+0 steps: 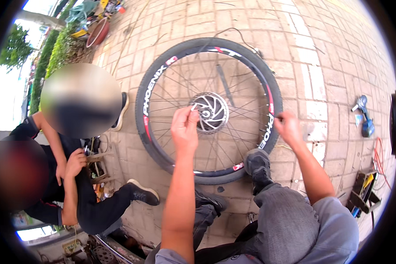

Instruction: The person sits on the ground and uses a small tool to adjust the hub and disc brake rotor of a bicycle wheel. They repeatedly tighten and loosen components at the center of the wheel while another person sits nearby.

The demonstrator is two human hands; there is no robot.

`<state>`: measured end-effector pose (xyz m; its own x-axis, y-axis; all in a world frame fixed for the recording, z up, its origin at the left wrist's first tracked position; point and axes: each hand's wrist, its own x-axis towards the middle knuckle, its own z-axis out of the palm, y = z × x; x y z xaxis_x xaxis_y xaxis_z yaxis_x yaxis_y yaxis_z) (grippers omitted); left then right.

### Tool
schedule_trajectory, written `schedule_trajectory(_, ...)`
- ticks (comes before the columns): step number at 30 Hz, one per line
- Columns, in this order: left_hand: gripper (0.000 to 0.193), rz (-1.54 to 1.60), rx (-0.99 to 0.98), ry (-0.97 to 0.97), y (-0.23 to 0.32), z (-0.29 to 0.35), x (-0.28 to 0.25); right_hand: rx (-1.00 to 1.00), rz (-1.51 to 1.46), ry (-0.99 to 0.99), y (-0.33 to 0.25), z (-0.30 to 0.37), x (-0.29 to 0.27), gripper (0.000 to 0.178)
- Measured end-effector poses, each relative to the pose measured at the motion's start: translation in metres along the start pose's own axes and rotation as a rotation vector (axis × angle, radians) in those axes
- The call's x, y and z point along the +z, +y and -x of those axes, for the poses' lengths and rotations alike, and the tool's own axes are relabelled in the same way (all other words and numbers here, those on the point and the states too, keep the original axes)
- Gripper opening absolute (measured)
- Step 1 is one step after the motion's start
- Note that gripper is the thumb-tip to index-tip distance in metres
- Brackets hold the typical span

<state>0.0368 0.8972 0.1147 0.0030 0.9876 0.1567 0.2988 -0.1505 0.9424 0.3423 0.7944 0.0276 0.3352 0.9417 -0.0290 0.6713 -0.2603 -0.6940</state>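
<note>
A bicycle wheel [141,105] with a black tyre and red and white rim markings lies flat on the paving before me. At its hub is a silver disc brake rotor [218,115]. Over the rotor's left side, my left hand [185,127] pinches a small shiny metal piece [194,107], too small to name. My right hand [289,128] is at the tyre's right edge with its fingers curled together; what they hold, if anything, is hidden. My right shoe [257,166] rests against the tyre's lower right part.
A blue cordless drill [366,125] lies at the right, above an open toolbox [363,191] and an orange cord [378,154]. A dark strip [224,83] shows among the spokes. Another person [90,193] sits close on the left. A reddish planter [97,33] stands far left.
</note>
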Motion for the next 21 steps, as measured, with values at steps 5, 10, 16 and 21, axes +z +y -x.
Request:
schedule_trajectory(5,0.018,-0.190,0.098,-0.035,-0.006,-0.020,0.017,-0.060,-0.201,-0.111,-0.065,-0.014,0.027,0.015)
schedule_trajectory(10,0.018,-0.249,0.103,-0.056,-0.031,-0.025,0.014,-0.061,-0.338,-0.150,-0.096,-0.014,0.048,0.018)
schedule_trajectory(16,0.013,-0.274,0.232,-0.013,-0.041,-0.022,0.015,-0.074,-0.355,-0.173,-0.103,-0.009,0.057,0.018)
schedule_trajectory(21,0.011,-0.307,0.258,-0.010,-0.038,-0.023,0.020,-0.081,-0.342,-0.183,-0.101,-0.008,0.056,0.017)
